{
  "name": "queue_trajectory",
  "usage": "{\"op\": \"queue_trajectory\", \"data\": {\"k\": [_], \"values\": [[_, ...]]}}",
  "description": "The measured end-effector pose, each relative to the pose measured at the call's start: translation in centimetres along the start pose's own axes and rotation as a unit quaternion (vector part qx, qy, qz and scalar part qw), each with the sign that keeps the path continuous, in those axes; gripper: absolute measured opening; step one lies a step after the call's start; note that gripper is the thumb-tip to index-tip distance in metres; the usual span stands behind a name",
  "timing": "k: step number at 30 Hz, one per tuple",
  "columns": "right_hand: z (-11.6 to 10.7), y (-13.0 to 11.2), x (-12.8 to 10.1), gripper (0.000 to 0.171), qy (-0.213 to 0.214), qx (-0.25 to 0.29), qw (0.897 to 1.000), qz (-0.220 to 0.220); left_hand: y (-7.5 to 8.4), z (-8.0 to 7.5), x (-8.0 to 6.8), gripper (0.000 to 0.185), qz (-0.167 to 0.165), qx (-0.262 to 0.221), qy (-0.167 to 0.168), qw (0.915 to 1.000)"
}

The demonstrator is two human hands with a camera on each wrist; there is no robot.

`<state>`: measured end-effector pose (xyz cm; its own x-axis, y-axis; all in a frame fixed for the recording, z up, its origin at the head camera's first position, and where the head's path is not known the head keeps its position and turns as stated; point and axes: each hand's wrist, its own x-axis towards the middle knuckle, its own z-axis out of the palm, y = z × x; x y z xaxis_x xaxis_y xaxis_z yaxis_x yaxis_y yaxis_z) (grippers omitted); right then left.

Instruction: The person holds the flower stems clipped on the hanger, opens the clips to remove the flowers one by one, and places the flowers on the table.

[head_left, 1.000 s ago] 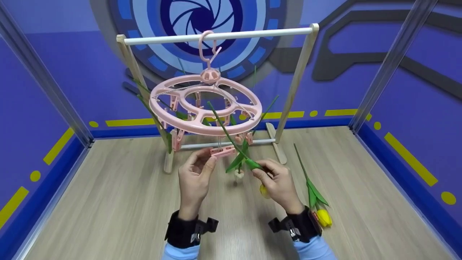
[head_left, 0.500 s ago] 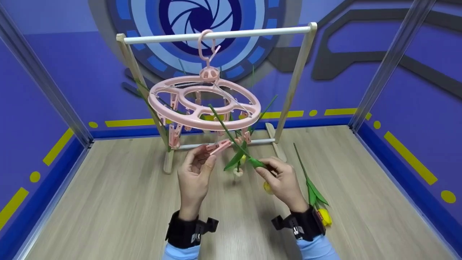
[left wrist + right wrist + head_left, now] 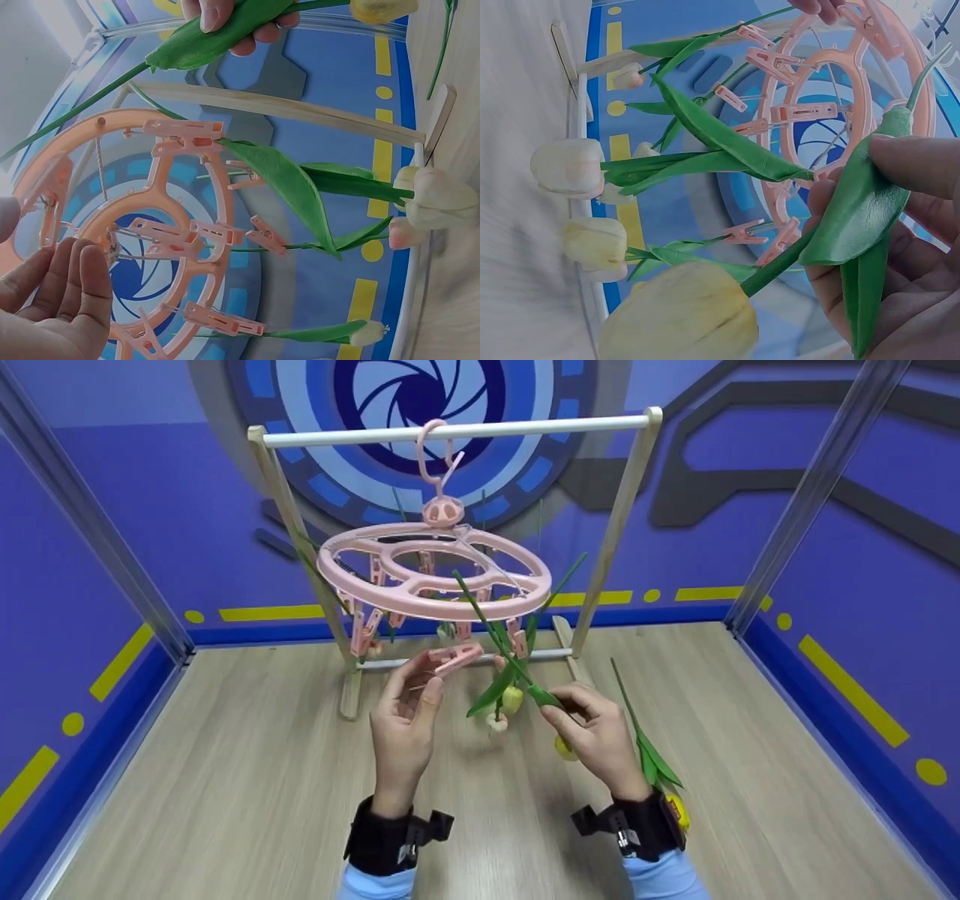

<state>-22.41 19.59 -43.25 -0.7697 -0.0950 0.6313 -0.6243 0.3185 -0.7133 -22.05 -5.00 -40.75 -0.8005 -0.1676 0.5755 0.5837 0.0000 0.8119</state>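
My left hand (image 3: 405, 720) pinches the handle end of a pink clothes peg (image 3: 456, 658) between thumb and index finger; the peg is tilted, its other end toward the right. My right hand (image 3: 592, 727) grips a tulip (image 3: 682, 315) by its green leaves (image 3: 859, 202), flower head downward. Its bare stem (image 3: 480, 615) slants up to the left, across the front rim of the round pink drying hanger (image 3: 420, 605). In the right wrist view the pale yellow bloom fills the lower middle. More tulips (image 3: 566, 166) hang upside down from the hanger's other pegs.
The hanger hooks over the white bar (image 3: 540, 429) of a wooden stand (image 3: 619, 525). Another yellow tulip (image 3: 652, 757) lies on the table (image 3: 247, 780) at the right, its bloom partly behind the right wrist strap. Patterned blue panels (image 3: 97, 532) surround the table.
The hanger has swung and turned slightly, ending a little to the right. The peg at my left hand has changed tilt and risen. My right hand has shifted slightly right with the tulip.
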Motion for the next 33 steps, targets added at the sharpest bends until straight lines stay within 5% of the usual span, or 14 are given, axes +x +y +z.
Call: {"op": "queue_trajectory", "data": {"k": [8, 16, 33], "values": [[-0.7, 0.0, -0.1, 0.016, 0.012, 0.024, 1.000, 0.005, -0.2, -0.2, -0.2, 0.034, 0.029, 0.024, -0.011, 0.9992], [-2.1, -0.3, 0.0, 0.016, 0.041, -0.012, 0.999, 0.013, 0.1, 0.1, -0.6, 0.034, 0.059, 0.095, -0.031, 0.9932], [-4.6, -1.1, 0.2, 0.017, 0.060, -0.016, 0.998, 0.013, 0.9, -0.7, -1.5, 0.038, 0.041, 0.159, -0.064, 0.9843]]}}
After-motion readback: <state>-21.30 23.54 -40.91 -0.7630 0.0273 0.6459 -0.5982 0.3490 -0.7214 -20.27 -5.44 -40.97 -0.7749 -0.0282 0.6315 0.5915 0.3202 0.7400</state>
